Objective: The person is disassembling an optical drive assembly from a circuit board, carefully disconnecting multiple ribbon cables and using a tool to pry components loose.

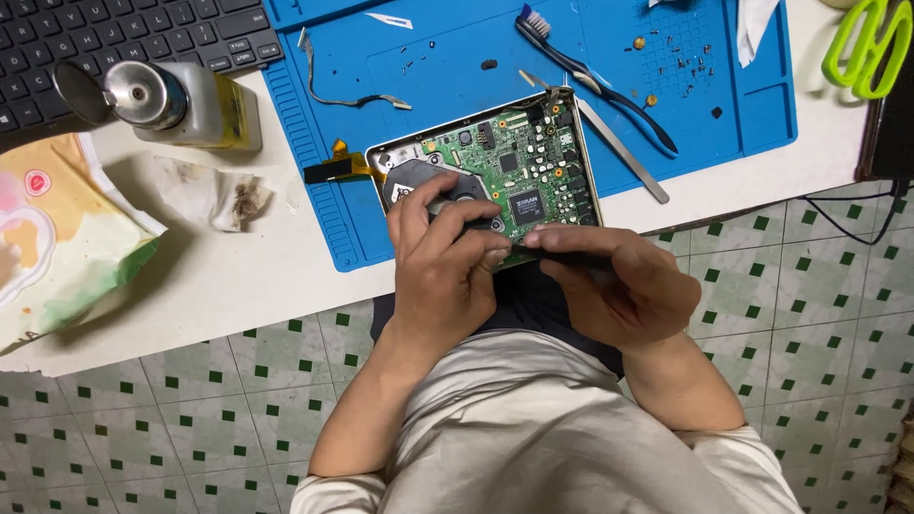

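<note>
2 bare hands are meeting over the near edge of an opened electronic device [495,176], seen from the single head view looking straight down. The device is lying on a blue silicone work mat [333,124] at the table's front edge, its green circuit board [528,171] facing up and a round metal part sitting at its near-left corner. Its long axis is running from near-left to far-right, tilted a little against the table edge, so its near end is pointing toward the person's lap.

The left hand [443,262] is curling over that near-left corner, fingers closed and pressing on the casing and on a thin dark tool [562,255]. The right hand [619,281] is pinching the other end of the same dark tool, thumb and fingers shut around it; the tool is lying nearly level, crosswise to the device, along its near edge. Both hands are about equally near the device, which is lying just beyond the fingertips, away from the body.

Further out on the mat, a dark toothbrush [590,71], metal tweezers [619,148] and scattered small screws [681,52] are resting well apart from the hands. A metal-topped pump bottle [171,100] is standing left of the mat, beside a keyboard [124,33], a soiled tissue [224,195] and a soft wipes packet [57,238]. Green scissors [866,43] are lying at the far right.
</note>
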